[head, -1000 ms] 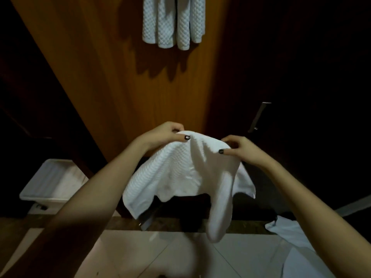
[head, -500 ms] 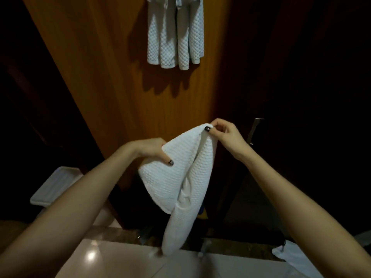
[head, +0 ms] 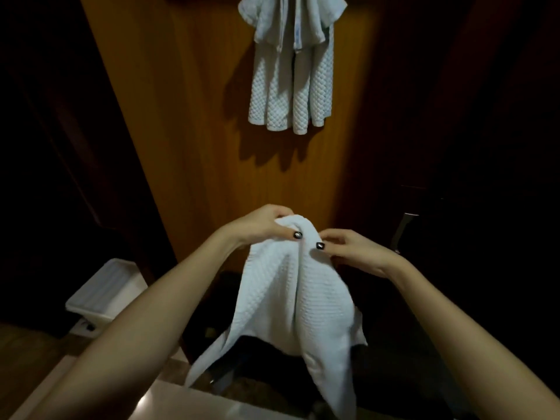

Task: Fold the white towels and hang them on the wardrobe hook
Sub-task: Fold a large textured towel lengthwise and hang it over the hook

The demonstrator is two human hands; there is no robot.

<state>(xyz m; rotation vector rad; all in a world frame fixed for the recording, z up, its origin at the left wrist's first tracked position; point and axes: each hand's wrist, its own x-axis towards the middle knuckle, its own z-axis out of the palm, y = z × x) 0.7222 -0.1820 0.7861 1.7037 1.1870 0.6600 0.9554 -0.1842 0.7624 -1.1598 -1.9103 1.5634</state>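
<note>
Head view: left hand (head: 263, 227) & right hand (head: 348, 250) both pinch towel (head: 291, 298) top; match corners, keep fold tight before hooking.

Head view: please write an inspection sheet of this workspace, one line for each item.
Surface: glossy pale floor tiles below the hands.
Job's things: white waffle-weave towel held up, draping down; more white waffle-weave towels hanging on brown wooden wardrobe panel; hook hidden.
Clutter: white ribbed plastic box, lower left.
Grippers: left hand grips the towel's top; right hand pinches it alongside.
Cables: nothing seen.
Surroundings: dark; metal door handle at right.
</note>
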